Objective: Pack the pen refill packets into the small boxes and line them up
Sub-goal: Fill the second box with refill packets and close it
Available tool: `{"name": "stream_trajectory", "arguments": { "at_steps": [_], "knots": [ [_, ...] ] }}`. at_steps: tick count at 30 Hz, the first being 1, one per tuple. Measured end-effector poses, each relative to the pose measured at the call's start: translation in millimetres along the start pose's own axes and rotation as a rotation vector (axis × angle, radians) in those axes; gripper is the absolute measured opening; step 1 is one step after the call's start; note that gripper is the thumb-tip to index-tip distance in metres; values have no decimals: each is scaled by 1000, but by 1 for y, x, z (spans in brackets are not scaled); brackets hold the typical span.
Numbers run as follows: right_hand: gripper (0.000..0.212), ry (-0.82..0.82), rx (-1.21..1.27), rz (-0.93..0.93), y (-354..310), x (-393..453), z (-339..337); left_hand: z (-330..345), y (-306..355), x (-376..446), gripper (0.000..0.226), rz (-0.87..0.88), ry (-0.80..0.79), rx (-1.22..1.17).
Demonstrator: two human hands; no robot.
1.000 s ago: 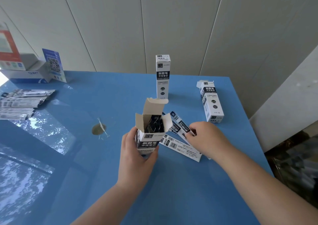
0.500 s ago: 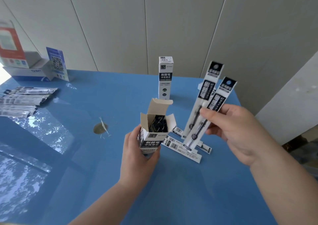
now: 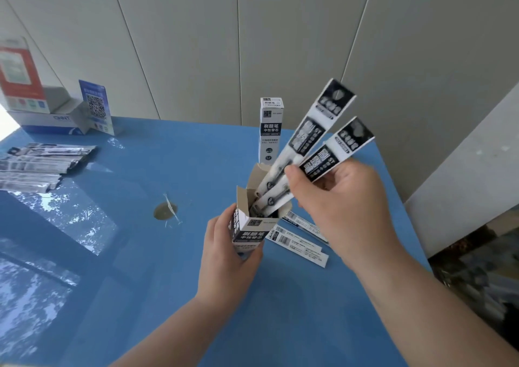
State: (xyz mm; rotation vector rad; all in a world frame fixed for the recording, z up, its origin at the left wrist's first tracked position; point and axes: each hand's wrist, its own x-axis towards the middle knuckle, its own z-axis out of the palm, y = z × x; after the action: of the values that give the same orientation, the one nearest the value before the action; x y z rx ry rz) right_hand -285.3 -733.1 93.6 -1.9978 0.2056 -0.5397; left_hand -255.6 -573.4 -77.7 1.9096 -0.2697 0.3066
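Packet ends (image 3: pixel 273 198) inside open box (image 3: pixel 248 227) mouth, mid-table (image 3: pixel 140 296).

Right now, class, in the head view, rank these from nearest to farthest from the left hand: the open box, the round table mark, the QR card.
1. Open box: gripped in the left hand.
2. Round table mark: to its left.
3. QR card: far left, against the wall.

Matt printed cardboard box (image 3: pixel 250 226) in the left hand (image 3: pixel 227 265); glossy plastic packets (image 3: pixel 311 147) in the right hand (image 3: pixel 342 206). Beneath both, the smooth blue table (image 3: pixel 168 296) shines with reflections.
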Motion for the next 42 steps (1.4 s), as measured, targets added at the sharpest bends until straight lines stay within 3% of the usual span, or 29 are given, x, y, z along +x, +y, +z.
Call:
{"name": "stream_trajectory", "arguments": {
  "at_steps": [4,9,16,22,25,27,28,31,34,36,40,42],
  "knots": [
    [41,-117,-121,69,-3,1,8,0,1,2,63,6,-1,25],
    [49,-77,-63,49,-2,2,13,0,-2,2,64,5,-11,16],
    [23,-324,-227,49,3,5,19,1,-1,2,69,-5,-8,27],
    [42,-276,-49,-5,11,11,6,1,0,1,68,-16,-1,-4],
    [20,-209,-4,-15,31,19,2,2,-2,1,68,-17,1,7],
    [9,-168,-145,33,57,25,1,2,-3,0,66,-37,-1,-7],
    [13,-212,-281,92,71,27,0,1,-3,0,64,-54,-4,-18],
    [60,-486,-711,200,114,23,6,0,-2,-1,66,-105,-10,-76],
    [81,-594,-856,133,137,11,20,-3,2,-1,63,-122,7,-99],
    [73,-585,-852,83,145,7,26,-4,3,-1,60,-121,13,-100],
    [30,-515,-836,-5,148,8,27,-4,2,-1,58,-124,6,-76],
    [19,-519,-844,-17,148,8,26,-4,2,-1,58,-124,6,-62]
  ]
}}
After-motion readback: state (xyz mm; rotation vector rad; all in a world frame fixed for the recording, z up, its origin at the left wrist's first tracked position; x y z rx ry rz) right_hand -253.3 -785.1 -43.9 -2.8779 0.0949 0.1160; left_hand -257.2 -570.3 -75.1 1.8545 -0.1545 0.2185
